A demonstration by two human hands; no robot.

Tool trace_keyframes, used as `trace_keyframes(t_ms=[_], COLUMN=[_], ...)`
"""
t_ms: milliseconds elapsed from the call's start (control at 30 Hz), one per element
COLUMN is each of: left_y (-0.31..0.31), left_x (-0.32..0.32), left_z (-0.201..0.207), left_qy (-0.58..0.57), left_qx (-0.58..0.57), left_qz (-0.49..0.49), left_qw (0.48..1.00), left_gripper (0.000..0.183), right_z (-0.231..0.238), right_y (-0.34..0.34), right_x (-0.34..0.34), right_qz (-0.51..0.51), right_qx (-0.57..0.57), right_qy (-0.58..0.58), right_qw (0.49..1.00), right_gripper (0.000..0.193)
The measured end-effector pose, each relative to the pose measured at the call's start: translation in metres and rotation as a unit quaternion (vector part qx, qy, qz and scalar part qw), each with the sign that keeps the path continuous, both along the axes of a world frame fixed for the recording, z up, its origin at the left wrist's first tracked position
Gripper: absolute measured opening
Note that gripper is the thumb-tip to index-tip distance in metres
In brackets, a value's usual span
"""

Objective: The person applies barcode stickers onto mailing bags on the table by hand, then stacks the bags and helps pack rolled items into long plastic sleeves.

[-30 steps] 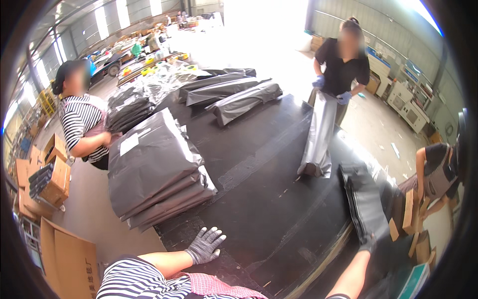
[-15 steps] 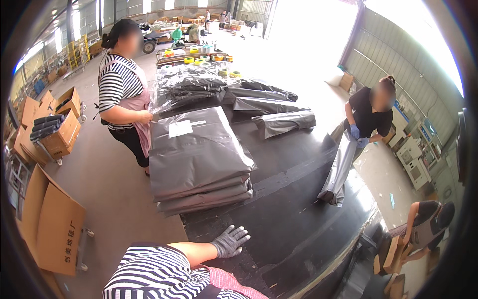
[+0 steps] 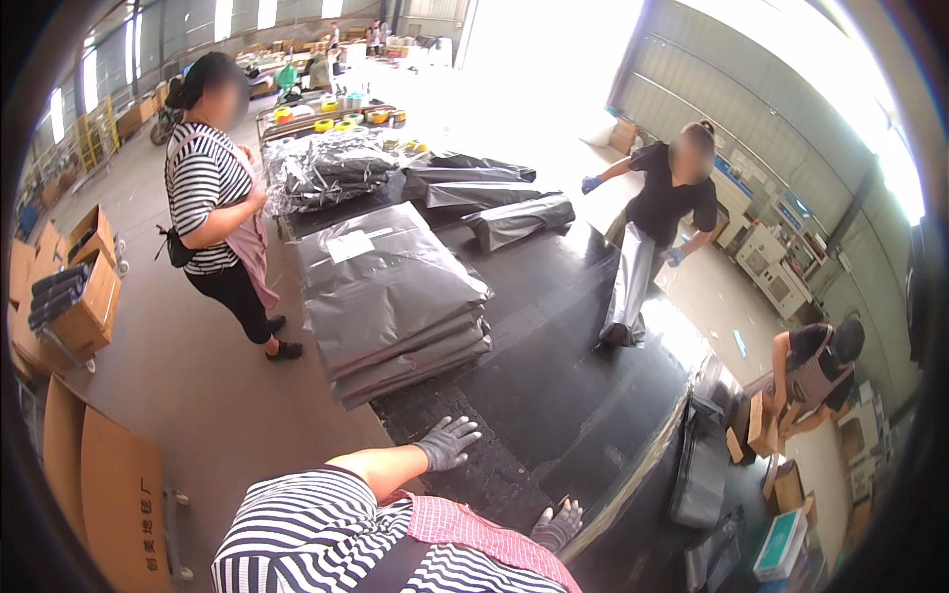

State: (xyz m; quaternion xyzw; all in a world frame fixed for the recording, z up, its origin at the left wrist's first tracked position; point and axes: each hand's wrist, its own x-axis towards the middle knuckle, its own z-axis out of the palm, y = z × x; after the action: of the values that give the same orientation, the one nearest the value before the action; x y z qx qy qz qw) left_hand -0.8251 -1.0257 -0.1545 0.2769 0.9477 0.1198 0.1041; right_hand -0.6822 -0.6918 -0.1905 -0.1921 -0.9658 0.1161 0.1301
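Note:
My left hand (image 3: 448, 444), in a grey glove, rests flat on the black tabletop (image 3: 554, 415) with its fingers spread and nothing in it. My right hand (image 3: 560, 525), gloved the same way, lies on the table's near part, fingers apart and holding nothing. Beyond my left hand sits a stack of large dark grey plastic bags (image 3: 390, 287), a white label (image 3: 350, 246) on its top. Farther back are several rolled or folded grey plastic bundles (image 3: 519, 219). Another grey plastic bundle (image 3: 628, 292) stands at the table's far right edge, by a person in black.
A person in a striped shirt (image 3: 208, 188) stands left of the stack. Tape rolls (image 3: 324, 126) and clear plastic (image 3: 331, 168) lie at the back. Cardboard boxes (image 3: 121, 494) on wheels stand at left. At right, another person (image 3: 806, 371) handles cardboard near a teal-and-white box (image 3: 781, 546).
My view has shifted, and my right hand now shows on the table. The person in black has let go of the grey bundle and spread their arms. My left hand remains flat.

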Motion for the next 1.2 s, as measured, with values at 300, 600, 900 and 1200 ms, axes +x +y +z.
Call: trace_keyframes(t_ms=[300, 600, 900, 1200], left_y=[-0.016, -0.033, -0.083, -0.172], left_x=[0.019, -0.085, -0.178, -0.243], left_z=[-0.003, 0.002, -0.059, -0.018], left_qy=[-0.010, -0.027, -0.106, 0.049], left_qx=[-0.009, -0.015, 0.170, 0.095], left_qz=[0.030, 0.108, 0.267, 0.316], left_qw=[0.999, 0.994, 0.943, 0.943], left_gripper=[0.067, 0.070, 0.073, 0.068], right_z=[0.000, 0.012, 0.013, 0.012], right_y=[-0.001, -0.008, -0.008, -0.010], right_x=[-0.002, -0.006, -0.012, -0.022], right_qz=[-0.002, -0.025, -0.033, -0.070], right_qx=[0.022, 0.027, 0.054, 0.027], right_qy=[0.016, 0.016, 0.004, 0.000], right_qw=[1.000, 0.999, 0.998, 0.997], right_gripper=[0.057, 0.053, 0.050, 0.050])
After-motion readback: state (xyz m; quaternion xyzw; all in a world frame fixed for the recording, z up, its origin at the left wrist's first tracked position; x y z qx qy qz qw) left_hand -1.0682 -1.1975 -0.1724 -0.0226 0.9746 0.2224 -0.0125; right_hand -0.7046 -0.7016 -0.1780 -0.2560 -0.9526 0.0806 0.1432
